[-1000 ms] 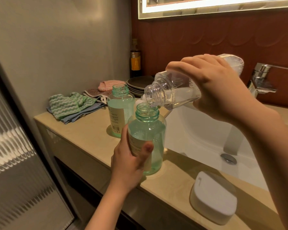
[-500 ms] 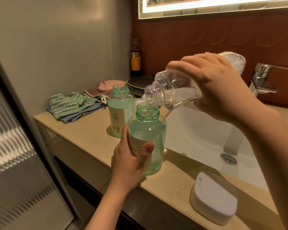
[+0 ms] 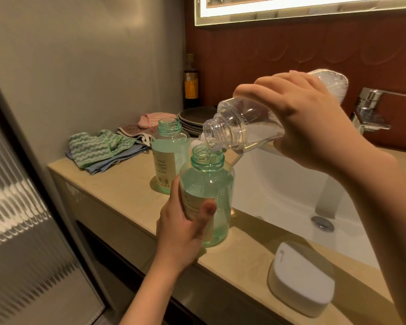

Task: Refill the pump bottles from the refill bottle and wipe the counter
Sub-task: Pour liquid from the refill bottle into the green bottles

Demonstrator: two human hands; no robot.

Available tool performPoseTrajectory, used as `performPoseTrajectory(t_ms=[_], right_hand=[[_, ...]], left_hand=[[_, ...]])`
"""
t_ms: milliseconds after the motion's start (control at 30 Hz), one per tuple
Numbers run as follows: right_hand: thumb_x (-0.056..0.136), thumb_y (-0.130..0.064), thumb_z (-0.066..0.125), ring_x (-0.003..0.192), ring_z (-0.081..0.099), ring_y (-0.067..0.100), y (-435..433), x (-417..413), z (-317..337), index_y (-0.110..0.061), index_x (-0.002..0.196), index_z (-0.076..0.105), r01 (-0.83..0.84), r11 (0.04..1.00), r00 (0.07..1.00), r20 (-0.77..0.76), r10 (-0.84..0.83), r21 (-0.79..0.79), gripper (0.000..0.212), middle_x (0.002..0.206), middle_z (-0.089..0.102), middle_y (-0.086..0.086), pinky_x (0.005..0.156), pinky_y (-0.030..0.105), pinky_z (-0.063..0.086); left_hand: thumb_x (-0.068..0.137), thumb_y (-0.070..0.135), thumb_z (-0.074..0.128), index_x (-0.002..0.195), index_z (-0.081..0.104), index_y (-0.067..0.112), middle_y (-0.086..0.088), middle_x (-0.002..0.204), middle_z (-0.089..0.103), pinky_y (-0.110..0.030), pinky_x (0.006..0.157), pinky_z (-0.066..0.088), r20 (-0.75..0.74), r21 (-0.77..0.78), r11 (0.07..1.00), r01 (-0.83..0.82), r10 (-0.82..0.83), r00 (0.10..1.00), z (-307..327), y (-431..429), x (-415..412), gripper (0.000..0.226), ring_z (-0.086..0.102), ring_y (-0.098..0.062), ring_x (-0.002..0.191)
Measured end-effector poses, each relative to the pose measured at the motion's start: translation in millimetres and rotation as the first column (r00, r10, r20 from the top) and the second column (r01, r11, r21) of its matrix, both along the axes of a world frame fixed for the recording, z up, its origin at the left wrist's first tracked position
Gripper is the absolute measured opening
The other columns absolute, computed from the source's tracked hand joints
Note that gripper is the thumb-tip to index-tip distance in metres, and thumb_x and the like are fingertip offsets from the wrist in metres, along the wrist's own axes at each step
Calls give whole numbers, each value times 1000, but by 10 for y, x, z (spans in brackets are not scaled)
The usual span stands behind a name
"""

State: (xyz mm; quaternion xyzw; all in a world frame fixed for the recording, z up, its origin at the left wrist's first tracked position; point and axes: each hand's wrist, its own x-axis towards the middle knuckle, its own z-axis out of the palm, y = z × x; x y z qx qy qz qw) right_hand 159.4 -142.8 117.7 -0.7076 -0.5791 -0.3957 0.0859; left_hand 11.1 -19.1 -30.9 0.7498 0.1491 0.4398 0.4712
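My left hand [image 3: 182,233] grips a green uncapped bottle [image 3: 209,186] that stands on the beige counter [image 3: 117,184] near its front edge. Above it, my right hand [image 3: 312,123] holds a clear refill bottle [image 3: 242,127] tilted mouth-down to the left. A thin stream of clear liquid runs from its mouth into the green bottle's neck. A second green bottle [image 3: 168,151], also uncapped and with a label, stands just behind on the counter.
Folded striped cloths [image 3: 99,148] lie at the counter's left end, a pink one [image 3: 150,119] and stacked dark plates [image 3: 192,119] behind them. A dark bottle [image 3: 191,83] stands in the corner. The white basin [image 3: 279,191] and chrome tap [image 3: 370,109] are right; a white box [image 3: 300,277] sits at the front.
My right hand has raised the base of the refill bottle a little, so it tips more steeply. My left hand and the green bottle have stayed put.
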Motion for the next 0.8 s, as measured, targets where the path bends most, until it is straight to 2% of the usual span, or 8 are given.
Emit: performPoseTrajectory(t_ms=[133, 333, 467, 800], right_hand=[[64, 12, 68, 109, 51, 35, -4, -7, 3, -17, 134, 46, 0, 1000, 1000, -4, 0, -2, 79, 120, 58, 13, 95, 46, 37], [65, 11, 68, 110, 52, 35, -1, -6, 1, -17, 134, 46, 2, 1000, 1000, -3, -2, -8, 78, 121, 58, 14, 97, 47, 37], [66, 11, 68, 110, 52, 35, -1, -10, 8, -17, 134, 45, 6, 1000, 1000, 3, -6, -5, 77, 121, 58, 14, 99, 48, 35], [66, 13, 66, 110, 52, 36, -2, -32, 17, -17, 133, 47, 15, 1000, 1000, 7, -15, -4, 76, 121, 58, 15, 100, 49, 34]], left_hand=[[53, 97, 36, 116, 41, 49, 37, 105, 59, -33, 88, 49, -6, -3, 1000, 0, 0, 1000, 7, -3, 7, 79, 59, 2, 101], [53, 97, 35, 114, 41, 49, 39, 104, 57, -26, 85, 46, -3, -1, 1000, 0, 0, 1000, 12, -6, 5, 78, 57, 9, 99], [52, 97, 36, 115, 42, 48, 35, 104, 59, -28, 86, 48, -3, -7, 1000, -3, 3, 1000, 6, -4, 4, 80, 58, 5, 101], [52, 97, 34, 115, 43, 44, 32, 102, 60, -24, 82, 46, -10, 0, 1000, -15, 15, 1000, 11, -8, -2, 83, 57, 8, 100]])
